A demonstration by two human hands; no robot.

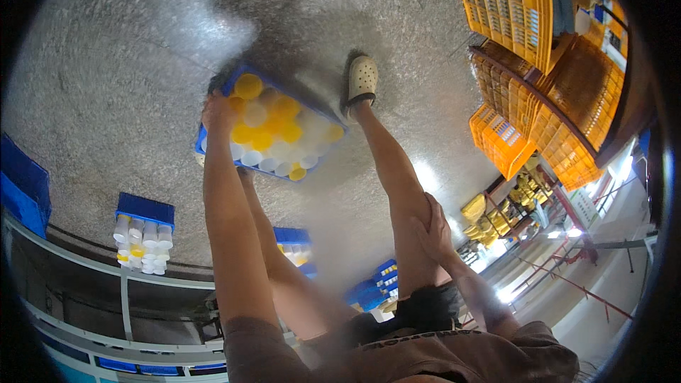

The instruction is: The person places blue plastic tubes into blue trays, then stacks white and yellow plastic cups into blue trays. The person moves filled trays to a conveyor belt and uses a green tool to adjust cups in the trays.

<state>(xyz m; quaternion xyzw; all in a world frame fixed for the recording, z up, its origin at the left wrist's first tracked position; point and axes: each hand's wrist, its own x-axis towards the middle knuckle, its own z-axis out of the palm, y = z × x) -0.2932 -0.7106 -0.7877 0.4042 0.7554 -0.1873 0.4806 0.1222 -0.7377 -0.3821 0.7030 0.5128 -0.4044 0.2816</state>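
A blue crate (235,79) packed with yellow and white cylindrical containers, their round ends facing up, is at floor level in front of me. My left hand (218,112) reaches down to its left end, the fingers closed at the rim and partly hidden. My right hand (433,230) lies on my right leg near the knee, its fingers stretched along the skin with nothing in them. Beside the crate's right end stands my foot in a pale clog (363,78); my other foot is mostly hidden behind the crate and my left arm.
Orange plastic baskets (500,138) are stacked at the right. On the left, another blue crate (145,207) stands with white and yellow cylinders, near a blue bin (23,188). A metal rack (124,305) runs along the lower left. Yellow items (521,198) sit on shelving farther right.
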